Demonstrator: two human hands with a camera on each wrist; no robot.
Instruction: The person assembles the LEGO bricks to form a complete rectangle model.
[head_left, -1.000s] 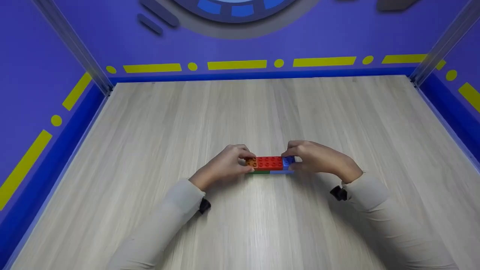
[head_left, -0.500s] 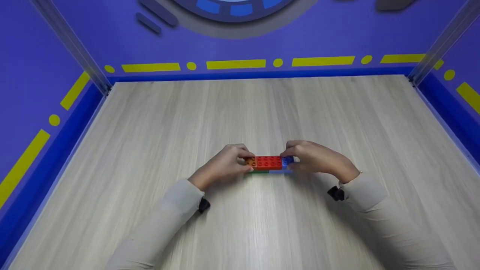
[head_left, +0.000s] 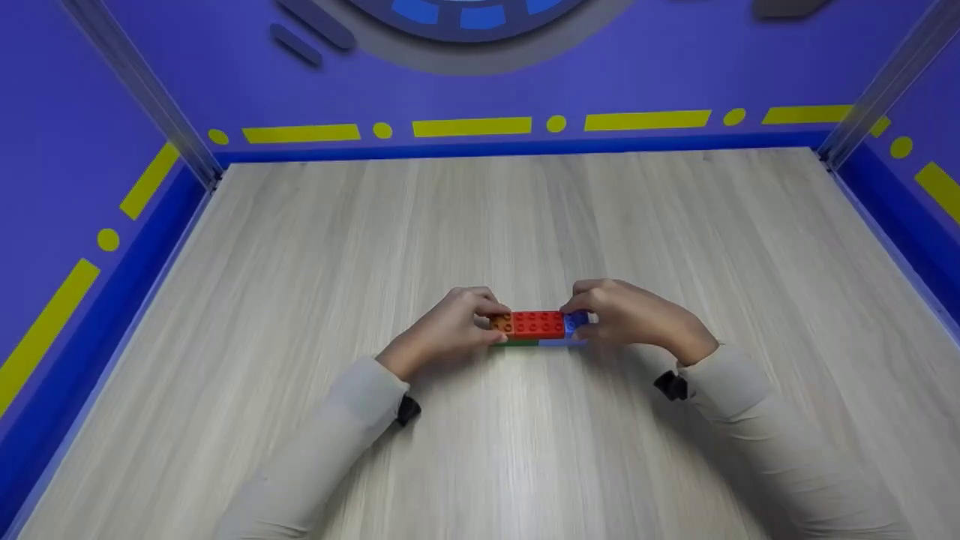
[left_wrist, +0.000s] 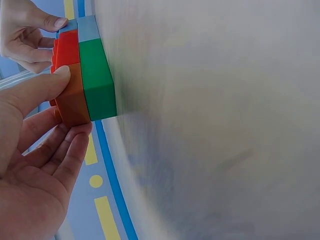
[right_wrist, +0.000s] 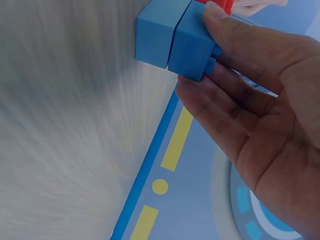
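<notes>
A two-layer row of toy building bricks stands on the table in the middle of the head view. Its upper layer has an orange brick (head_left: 501, 324) at the left, a red brick (head_left: 538, 325) in the middle and a blue brick (head_left: 574, 321) at the right. Underneath lie a green brick (left_wrist: 99, 80) and a light blue brick (right_wrist: 160, 30). With thumb and fingers my left hand (head_left: 450, 330) pinches the orange brick. At the other end, my right hand (head_left: 637, 315) pinches the upper blue brick. Fingers partly cover both end bricks.
The wood-grain table (head_left: 375, 225) surrounds the bricks. Blue panels with yellow markings (head_left: 472, 127) stand along its back and both sides. A small black device (head_left: 671, 385) is on the right wrist and another black device (head_left: 407, 411) on the left.
</notes>
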